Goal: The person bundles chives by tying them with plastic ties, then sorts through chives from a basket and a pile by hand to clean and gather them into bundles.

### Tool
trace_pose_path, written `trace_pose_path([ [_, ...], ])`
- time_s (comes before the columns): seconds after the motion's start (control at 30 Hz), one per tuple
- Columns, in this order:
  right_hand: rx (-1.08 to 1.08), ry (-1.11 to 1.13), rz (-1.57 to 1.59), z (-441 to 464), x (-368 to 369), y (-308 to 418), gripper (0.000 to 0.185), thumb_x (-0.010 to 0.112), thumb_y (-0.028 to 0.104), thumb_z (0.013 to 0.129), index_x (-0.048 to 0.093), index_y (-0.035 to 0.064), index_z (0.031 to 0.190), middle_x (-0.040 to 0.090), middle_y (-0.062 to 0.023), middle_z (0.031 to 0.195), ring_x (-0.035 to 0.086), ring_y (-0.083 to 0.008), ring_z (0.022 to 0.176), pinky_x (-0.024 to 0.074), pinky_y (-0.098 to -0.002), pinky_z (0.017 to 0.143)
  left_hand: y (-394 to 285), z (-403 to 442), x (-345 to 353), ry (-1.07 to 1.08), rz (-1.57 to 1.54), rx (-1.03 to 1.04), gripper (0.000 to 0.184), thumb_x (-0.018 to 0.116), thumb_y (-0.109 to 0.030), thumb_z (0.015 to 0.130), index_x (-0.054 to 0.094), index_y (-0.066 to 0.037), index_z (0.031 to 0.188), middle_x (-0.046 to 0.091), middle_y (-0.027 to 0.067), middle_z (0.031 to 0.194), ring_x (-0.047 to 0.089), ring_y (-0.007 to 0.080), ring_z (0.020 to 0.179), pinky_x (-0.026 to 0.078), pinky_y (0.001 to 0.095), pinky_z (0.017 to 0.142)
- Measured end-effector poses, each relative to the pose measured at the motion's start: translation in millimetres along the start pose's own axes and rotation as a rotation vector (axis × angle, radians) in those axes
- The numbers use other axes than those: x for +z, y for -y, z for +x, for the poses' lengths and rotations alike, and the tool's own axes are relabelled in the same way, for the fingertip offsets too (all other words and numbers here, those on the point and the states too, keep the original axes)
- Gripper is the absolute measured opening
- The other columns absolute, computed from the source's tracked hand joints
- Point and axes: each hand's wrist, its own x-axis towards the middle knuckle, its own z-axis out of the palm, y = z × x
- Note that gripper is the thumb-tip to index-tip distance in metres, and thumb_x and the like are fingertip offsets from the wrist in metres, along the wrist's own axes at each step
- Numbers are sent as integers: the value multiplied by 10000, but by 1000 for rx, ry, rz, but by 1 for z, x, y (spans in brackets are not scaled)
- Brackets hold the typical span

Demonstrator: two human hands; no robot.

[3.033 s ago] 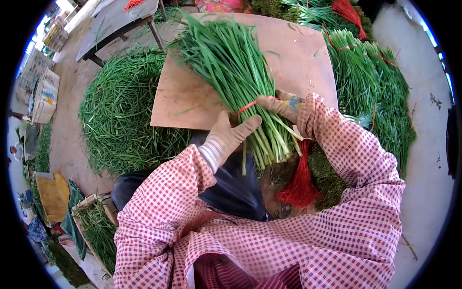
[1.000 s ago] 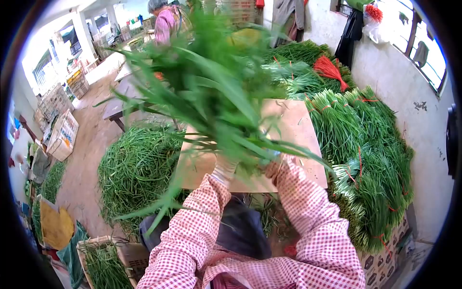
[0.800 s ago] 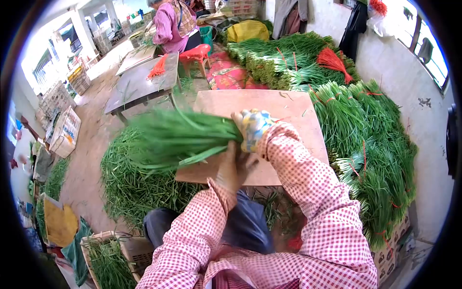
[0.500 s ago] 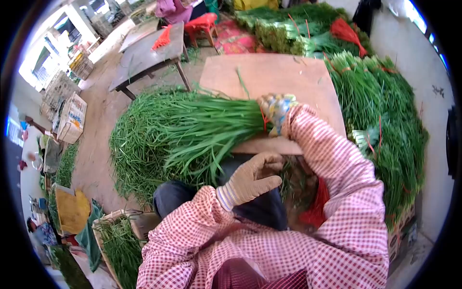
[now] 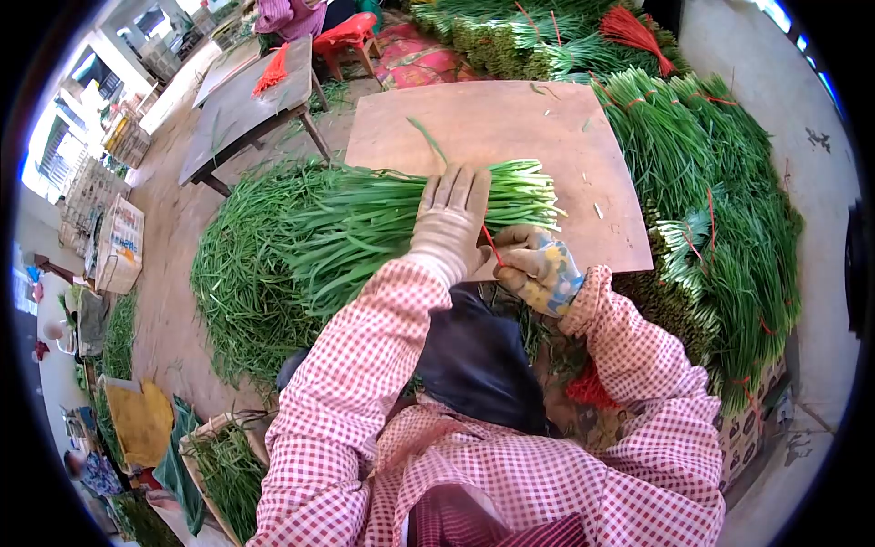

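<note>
A bunch of green chives (image 5: pixel 365 214) lies across the front of the wooden board (image 5: pixel 583 137), pale cut ends to the right and leaves to the left. My left hand (image 5: pixel 453 214), in a beige glove, grips the bunch from above near its cut ends, fingers over the top and thumb on the near side. A red tie (image 5: pixel 492 244) runs from the bunch toward me. Its end is pinched in my right hand (image 5: pixel 540 266), whose glove is patterned blue and yellow. How the tie passes around the bunch is hidden under my left hand.
A heap of loose leaves (image 5: pixel 246 273) borders the board's left side. Tied chive bundles (image 5: pixel 729 182) are piled at right, with red ties (image 5: pixel 635 36) behind. A dark table (image 5: pixel 241 114) stands at far left, and a crate of greens (image 5: pixel 219 469) sits at lower left.
My left hand has moved up from near my lap onto the bunch. My right hand has left the cut ends, come toward me and pulled the red tie out.
</note>
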Motion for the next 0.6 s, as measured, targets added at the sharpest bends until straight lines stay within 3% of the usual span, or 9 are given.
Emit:
trace_pose_path([
  [0.07, 83, -106, 185, 9, 2, -8, 190, 603, 175, 859, 633, 27, 976, 585, -172, 1001, 575, -332, 904, 480, -396, 763, 8, 19, 9, 424, 114, 41, 1005, 730, -416, 670, 203, -45, 1442, 294, 161, 1465, 250, 276, 1374, 162, 457, 1120],
  [0.17, 290, -287, 451, 26, 26, -31, 230, 592, 246, 875, 636, 36, 957, 602, -136, 1007, 572, -287, 954, 485, -384, 772, 11, 29, 22, 473, 193, -11, 902, 669, -429, 720, 249, -89, 1442, 291, 126, 1479, 256, 254, 1377, 187, 479, 1100],
  [0.23, 622, -558, 1528, 54, 29, -19, 245, 560, 315, 886, 629, 80, 879, 604, -38, 839, 581, -173, 795, 478, -294, 659, 18, 33, 32, 420, 187, -48, 812, 639, -379, 704, 313, -124, 1402, 380, 119, 1393, 337, 251, 1322, 251, 441, 1072],
  [0.33, 746, -470, 1575, 86, 23, -29, 221, 576, 315, 874, 617, 116, 786, 542, 11, 685, 510, -121, 598, 412, -237, 538, 14, 47, 19, 637, 207, -202, 707, 566, -422, 797, 312, -264, 1437, 234, 39, 1521, 226, 222, 1396, 210, 524, 1081],
  [0.37, 968, -606, 1128, 101, 25, -3, 266, 582, 324, 870, 603, 113, 710, 485, 20, 610, 428, -92, 515, 351, -217, 489, 16, 54, 22, 719, 217, -268, 723, 565, -439, 796, 292, -268, 1444, 237, 22, 1521, 229, 223, 1395, 210, 533, 1079],
  [0.4, 1000, -580, 968, 106, 21, 18, 289, 588, 318, 865, 597, 109, 666, 490, 22, 594, 431, -76, 514, 346, -218, 495, 17, 61, 25, 802, 227, -330, 741, 564, -456, 796, 272, -271, 1451, 240, 5, 1521, 232, 223, 1394, 209, 541, 1078],
  [0.47, 990, -504, 1006, 96, 26, 29, 244, 597, 285, 855, 616, 105, 691, 506, 19, 603, 439, -82, 526, 349, -232, 507, 24, 61, 18, 708, 34, -408, 769, 574, -477, 790, 269, -223, 1448, 249, -1, 1519, 208, 215, 1405, 211, 565, 1064],
  [0.53, 966, -535, 916, 78, 31, 38, 296, 584, 299, 882, 572, 91, 672, 480, 27, 577, 432, -72, 518, 331, -209, 505, 22, 56, 26, 663, 91, -385, 775, 580, -453, 794, 252, -208, 1451, 242, 11, 1521, 189, 213, 1413, 221, 580, 1052],
  [0.6, 798, -375, 879, 51, 34, 35, 267, 566, 259, 877, 603, 63, 701, 521, 1, 621, 465, -113, 576, 369, -265, 539, 19, 57, 24, 641, 124, -377, 788, 590, -433, 792, 236, -199, 1456, 239, 20, 1522, 185, 217, 1414, 217, 589, 1050],
])
